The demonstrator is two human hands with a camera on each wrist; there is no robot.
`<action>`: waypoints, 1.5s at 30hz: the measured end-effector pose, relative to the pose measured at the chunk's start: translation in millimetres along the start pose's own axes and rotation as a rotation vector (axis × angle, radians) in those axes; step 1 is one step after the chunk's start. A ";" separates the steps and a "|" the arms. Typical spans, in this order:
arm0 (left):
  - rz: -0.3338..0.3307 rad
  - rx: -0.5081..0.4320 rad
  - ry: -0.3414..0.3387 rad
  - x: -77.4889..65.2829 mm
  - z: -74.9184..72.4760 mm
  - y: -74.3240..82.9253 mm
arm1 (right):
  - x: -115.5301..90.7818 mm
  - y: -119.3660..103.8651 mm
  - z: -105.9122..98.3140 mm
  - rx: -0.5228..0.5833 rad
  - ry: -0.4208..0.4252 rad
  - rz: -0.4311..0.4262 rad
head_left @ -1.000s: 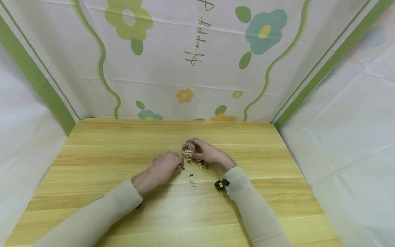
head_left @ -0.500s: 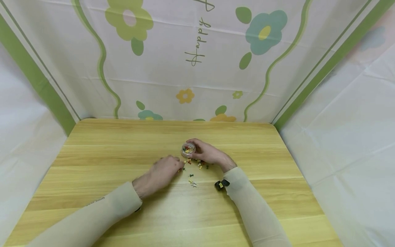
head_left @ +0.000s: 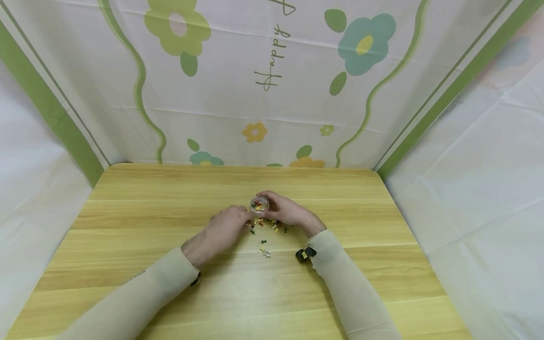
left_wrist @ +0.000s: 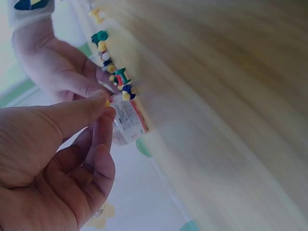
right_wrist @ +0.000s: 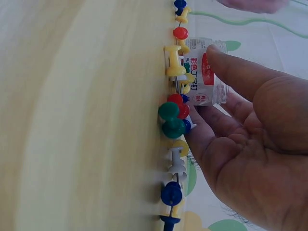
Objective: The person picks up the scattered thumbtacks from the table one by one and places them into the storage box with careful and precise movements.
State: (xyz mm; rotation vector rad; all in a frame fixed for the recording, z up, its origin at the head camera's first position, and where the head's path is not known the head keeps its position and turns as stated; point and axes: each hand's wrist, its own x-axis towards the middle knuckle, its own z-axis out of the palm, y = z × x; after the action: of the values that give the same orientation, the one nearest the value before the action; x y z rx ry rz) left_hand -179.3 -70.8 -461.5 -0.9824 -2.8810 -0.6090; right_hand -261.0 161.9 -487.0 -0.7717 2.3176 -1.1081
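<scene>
In the left wrist view, a yellow push pin is pinched between the thumb and forefinger of my left hand; only a bit of it shows. The other fingers are loosely curled. A small clear jar with a printed label stands on the table, my right hand gripping it between thumb and fingers. From above, its mouth faces up and mixed-colour pins show inside. My left hand is just left of the jar in the head view. Loose push pins lie scattered on the near side of the jar.
The wood-grain table spreads out around the hands. A white flowered cloth hangs behind its far edge, with white sheets on both sides. A green pin and some yellow and white ones lie nearer the front.
My left hand first drew back from the jar toward the loose pins, then moved up and right to the jar's left side. The right hand and jar have stayed put.
</scene>
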 end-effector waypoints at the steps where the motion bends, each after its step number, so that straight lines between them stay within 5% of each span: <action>1: -0.005 -0.011 0.005 1.1 -0.6 -0.3 | -0.1 0.1 -0.1 0.000 0.000 0.003; 22: -0.144 -0.085 0.074 29.6 -8.9 -10.7 | -0.1 -1.1 0.3 -0.029 0.013 0.013; 31: -0.140 0.024 0.095 43.4 -6.8 -12.1 | 1.1 -0.4 1.3 -0.044 0.035 -0.014; 45: -0.178 0.156 0.019 56.5 0.4 -19.4 | 0.7 -2.6 0.5 -0.025 0.025 -0.032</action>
State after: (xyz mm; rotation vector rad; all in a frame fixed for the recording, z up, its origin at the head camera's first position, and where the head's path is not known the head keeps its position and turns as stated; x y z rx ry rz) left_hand -235.9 -51.9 -459.7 -0.7020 -2.9656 -0.3915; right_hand -260.4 159.8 -485.3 -0.8109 2.3522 -1.1101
